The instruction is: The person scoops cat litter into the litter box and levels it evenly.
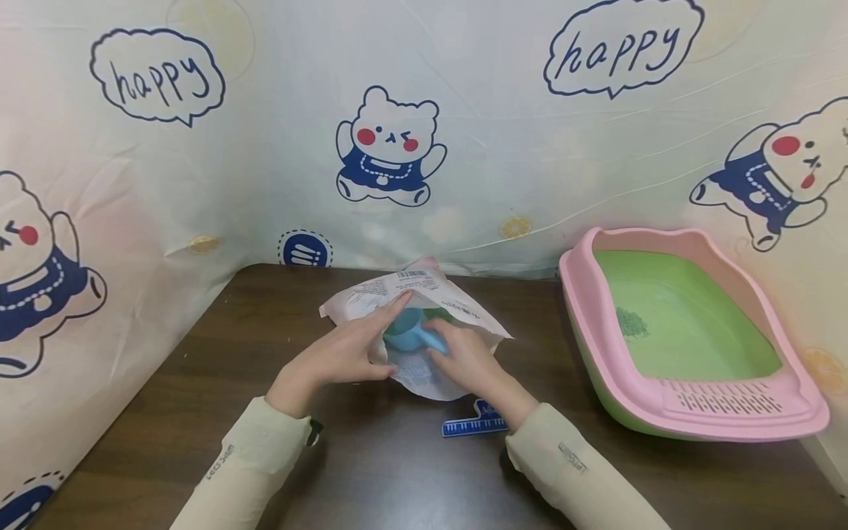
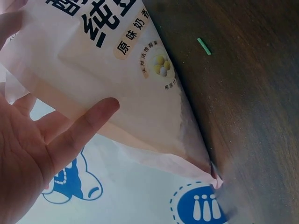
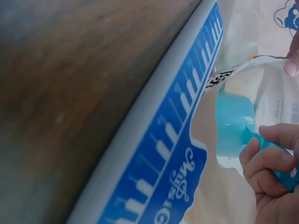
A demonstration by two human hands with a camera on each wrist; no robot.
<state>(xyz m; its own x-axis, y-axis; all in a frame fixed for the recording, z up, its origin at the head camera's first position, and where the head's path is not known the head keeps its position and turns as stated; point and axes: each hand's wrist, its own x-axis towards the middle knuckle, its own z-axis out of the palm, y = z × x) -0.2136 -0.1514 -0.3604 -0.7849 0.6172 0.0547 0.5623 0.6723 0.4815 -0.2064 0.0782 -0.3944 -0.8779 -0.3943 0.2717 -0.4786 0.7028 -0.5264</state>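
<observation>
An opened, pale paper-like bag (image 1: 371,291) printed with text lies on the table, its mouth facing me and green contents visible inside. My left hand (image 1: 341,350) holds the bag at its mouth; in the left wrist view the thumb (image 2: 93,119) rests on the printed outside and the other fingers go behind the edge. My right hand (image 1: 473,361) grips the handle of a light-blue scoop (image 1: 405,331). The scoop's cup sits within the bag's opening, as the right wrist view also shows, with the fingers (image 3: 268,163) curled round the handle.
A blue clip (image 1: 473,422) with piano-key print lies near my right wrist. On the right stands a pink-rimmed green litter box (image 1: 695,316) with a perforated front lip. A small green stick (image 2: 204,46) lies on the brown table (image 1: 397,471). A printed cloth (image 1: 464,184) hangs behind.
</observation>
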